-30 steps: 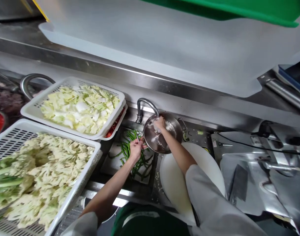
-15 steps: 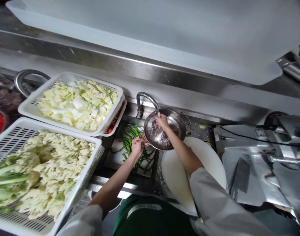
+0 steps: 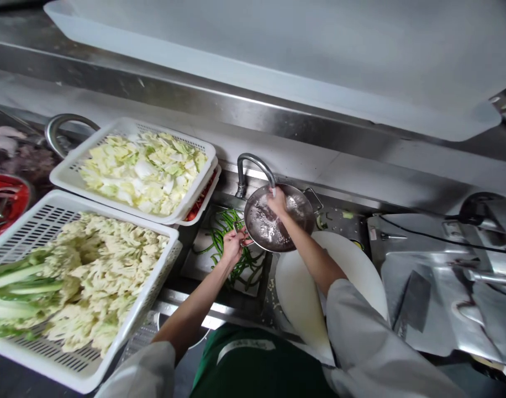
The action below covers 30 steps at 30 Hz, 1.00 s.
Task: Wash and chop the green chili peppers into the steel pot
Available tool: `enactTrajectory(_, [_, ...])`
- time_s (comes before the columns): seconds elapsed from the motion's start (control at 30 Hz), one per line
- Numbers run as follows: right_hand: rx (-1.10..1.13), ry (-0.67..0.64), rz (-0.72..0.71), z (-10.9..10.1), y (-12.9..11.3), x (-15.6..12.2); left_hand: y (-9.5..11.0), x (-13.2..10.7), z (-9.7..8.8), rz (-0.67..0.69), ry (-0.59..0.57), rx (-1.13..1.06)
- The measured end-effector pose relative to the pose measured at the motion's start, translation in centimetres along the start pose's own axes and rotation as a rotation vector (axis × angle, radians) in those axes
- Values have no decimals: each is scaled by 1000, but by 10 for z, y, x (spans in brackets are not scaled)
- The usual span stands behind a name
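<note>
My left hand [image 3: 233, 245] is closed round the near loop handle of a round metal pan [image 3: 296, 218]. The pan sits under a curved faucet [image 3: 255, 158], with churning water inside it. Over the pan, my right hand [image 3: 278, 202] is closed at the tip of the faucet spout; its fingertips are partly hidden. The pan's other loop handle [image 3: 314, 199] points away to the right, untouched. Below and left of the pan, long green peppers [image 3: 223, 224] lie in the sink, partly hidden by my left hand.
White baskets hold cut cabbage [image 3: 143, 171] and cauliflower [image 3: 107, 271] at left. Something red shows beneath the cabbage basket. A round white cutting board [image 3: 356, 265] lies under my right forearm. A cleaver [image 3: 414, 301] rests on metal at right. A steel shelf edge [image 3: 236, 102] runs above.
The view has shifted slightly, so the scene sits a little farther right. Both hands keep their places at the pan and spout, and the water's surface looks more stirred.
</note>
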State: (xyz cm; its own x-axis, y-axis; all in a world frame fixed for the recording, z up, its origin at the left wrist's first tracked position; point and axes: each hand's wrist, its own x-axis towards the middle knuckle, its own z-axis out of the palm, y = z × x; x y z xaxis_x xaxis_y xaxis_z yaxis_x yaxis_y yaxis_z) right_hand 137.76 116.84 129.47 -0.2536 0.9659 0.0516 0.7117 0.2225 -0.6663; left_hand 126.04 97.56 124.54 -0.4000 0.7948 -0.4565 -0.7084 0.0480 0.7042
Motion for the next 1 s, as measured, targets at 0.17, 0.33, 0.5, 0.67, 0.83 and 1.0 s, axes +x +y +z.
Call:
enactTrajectory(0.17, [-225, -469, -576, 35, -16, -45, 1, 3, -6, 20, 18, -19])
enactTrajectory(0.33, [-307, -932, -727, 12, 3, -80, 5, 3, -15, 28, 64, -58])
enactTrajectory(0.5, [-398, -1092, -285, -29, 26, -77, 11, 2, -25, 52, 91, -50])
enactTrajectory(0.67, [-439, -1062, -187, -36, 23, -72, 11, -2, -34, -8, 87, -47])
enactTrajectory(0.83, [-500, -865, -206, -43, 14, -52, 2, -6, -45, -113, 111, -65])
enactTrajectory(1.0, [-602, -795, -283, -66, -4, -42, -15, -14, -60, -280, 86, -151])
